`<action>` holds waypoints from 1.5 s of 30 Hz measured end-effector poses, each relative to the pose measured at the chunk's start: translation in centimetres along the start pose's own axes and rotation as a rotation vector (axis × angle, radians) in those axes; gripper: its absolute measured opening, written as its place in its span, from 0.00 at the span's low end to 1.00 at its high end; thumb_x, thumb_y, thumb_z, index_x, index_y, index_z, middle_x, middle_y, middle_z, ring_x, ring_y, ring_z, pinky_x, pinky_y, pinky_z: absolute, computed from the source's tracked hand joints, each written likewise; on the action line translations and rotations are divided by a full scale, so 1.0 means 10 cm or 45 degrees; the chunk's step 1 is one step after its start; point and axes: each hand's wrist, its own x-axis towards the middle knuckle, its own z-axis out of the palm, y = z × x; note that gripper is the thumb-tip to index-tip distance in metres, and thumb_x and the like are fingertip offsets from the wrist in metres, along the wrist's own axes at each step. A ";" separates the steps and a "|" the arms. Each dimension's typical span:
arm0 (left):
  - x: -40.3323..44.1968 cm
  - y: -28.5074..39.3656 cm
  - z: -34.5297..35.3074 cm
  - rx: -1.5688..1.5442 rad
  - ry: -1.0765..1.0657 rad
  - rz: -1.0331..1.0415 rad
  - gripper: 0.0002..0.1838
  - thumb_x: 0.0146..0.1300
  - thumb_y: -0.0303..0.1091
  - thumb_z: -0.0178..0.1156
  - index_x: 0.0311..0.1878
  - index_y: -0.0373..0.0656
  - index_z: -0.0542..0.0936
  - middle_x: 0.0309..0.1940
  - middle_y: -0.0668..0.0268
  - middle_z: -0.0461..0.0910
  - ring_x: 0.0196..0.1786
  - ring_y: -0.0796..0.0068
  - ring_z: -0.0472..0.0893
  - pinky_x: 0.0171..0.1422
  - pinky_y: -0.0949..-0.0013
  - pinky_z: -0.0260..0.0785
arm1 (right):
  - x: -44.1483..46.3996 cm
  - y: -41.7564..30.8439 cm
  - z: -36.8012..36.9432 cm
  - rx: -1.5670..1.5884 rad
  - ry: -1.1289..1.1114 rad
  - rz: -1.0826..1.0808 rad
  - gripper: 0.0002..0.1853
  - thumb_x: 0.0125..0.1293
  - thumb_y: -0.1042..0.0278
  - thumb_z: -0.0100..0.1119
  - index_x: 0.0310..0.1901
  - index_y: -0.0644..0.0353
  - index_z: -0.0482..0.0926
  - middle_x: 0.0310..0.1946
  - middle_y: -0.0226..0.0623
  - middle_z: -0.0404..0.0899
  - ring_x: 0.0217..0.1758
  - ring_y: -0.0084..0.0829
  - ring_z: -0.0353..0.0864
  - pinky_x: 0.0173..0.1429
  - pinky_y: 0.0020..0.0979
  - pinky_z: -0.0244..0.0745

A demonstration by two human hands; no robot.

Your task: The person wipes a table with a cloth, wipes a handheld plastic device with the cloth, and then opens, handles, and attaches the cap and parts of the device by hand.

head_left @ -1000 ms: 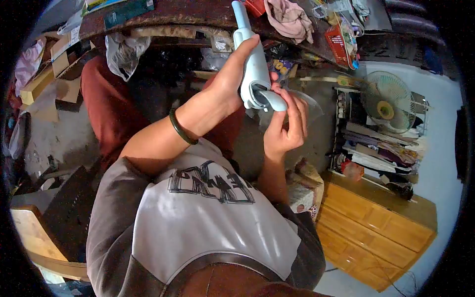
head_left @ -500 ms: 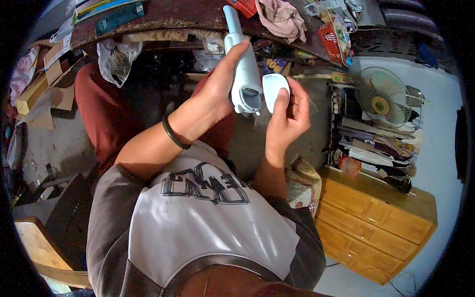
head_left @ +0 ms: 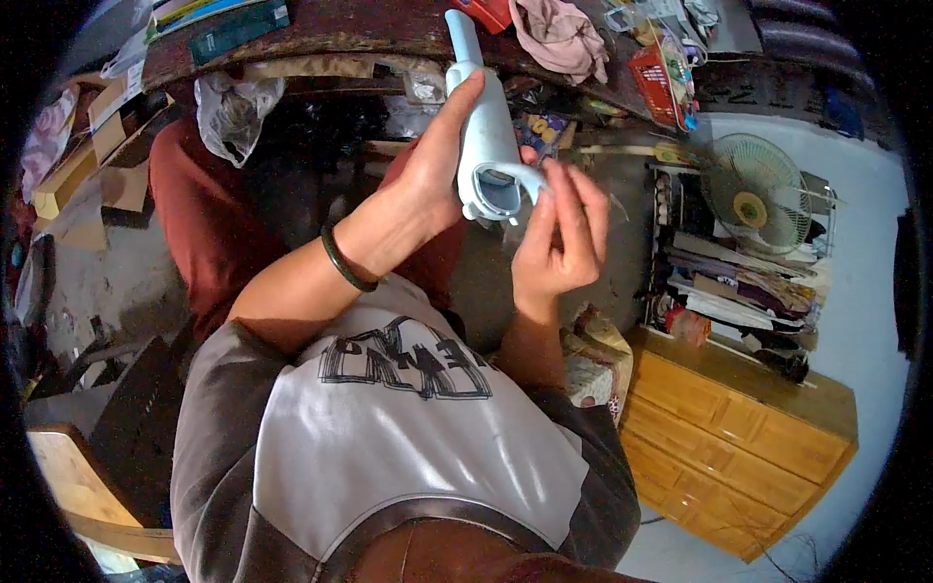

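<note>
A pale blue-white cylindrical device (head_left: 489, 131) with a narrow stem at its upper end is tilted in front of me. My left hand (head_left: 439, 160) is wrapped round its body, thumb along the near side. Its lower end has an oval opening that faces me. Just right of this opening, my right hand (head_left: 564, 228) pinches a small pale cover (head_left: 529, 181), seen nearly edge-on. The cover's upper edge is at the rim of the opening; whether it is attached cannot be made out.
Along the top runs a dark table edge (head_left: 389, 41) with a pink cloth (head_left: 559, 39) and a red basket (head_left: 656, 87). A fan (head_left: 758, 194) and a wooden drawer cabinet (head_left: 724, 437) stand at right. Cardboard boxes (head_left: 107, 136) lie at left.
Half a second ago the cover was apart from the device, its broad face towards me; now it is turned edge-on at the opening. My right hand has moved slightly left.
</note>
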 end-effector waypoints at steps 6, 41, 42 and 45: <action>0.04 0.02 -0.08 0.030 -0.049 0.033 0.32 0.64 0.65 0.50 0.46 0.39 0.69 0.29 0.57 0.77 0.31 0.62 0.82 0.36 0.62 0.79 | -0.11 0.02 0.00 0.115 -0.162 -0.246 0.15 0.55 0.84 0.60 0.45 0.67 0.82 0.45 0.44 0.82 0.47 0.43 0.79 0.51 0.39 0.75; 0.02 -0.08 -0.05 0.372 0.170 0.220 0.31 0.61 0.64 0.56 0.34 0.38 0.76 0.22 0.62 0.78 0.21 0.75 0.77 0.27 0.73 0.69 | -0.35 0.03 -0.10 0.261 -0.358 0.156 0.21 0.48 0.76 0.72 0.47 0.60 0.81 0.51 0.42 0.79 0.50 0.41 0.77 0.51 0.37 0.74; 0.03 -0.08 -0.06 0.380 0.145 0.191 0.30 0.61 0.64 0.56 0.38 0.39 0.75 0.24 0.62 0.78 0.25 0.74 0.78 0.29 0.72 0.71 | -0.35 0.03 -0.10 0.267 -0.361 0.153 0.22 0.48 0.76 0.73 0.47 0.60 0.81 0.51 0.42 0.78 0.50 0.41 0.77 0.51 0.37 0.74; 0.03 -0.06 -0.09 0.424 0.090 0.127 0.31 0.62 0.64 0.55 0.47 0.42 0.72 0.30 0.62 0.77 0.31 0.71 0.80 0.33 0.71 0.75 | -0.31 -0.03 -0.11 0.242 -0.399 0.195 0.23 0.47 0.75 0.73 0.49 0.59 0.80 0.52 0.42 0.77 0.51 0.40 0.76 0.51 0.37 0.73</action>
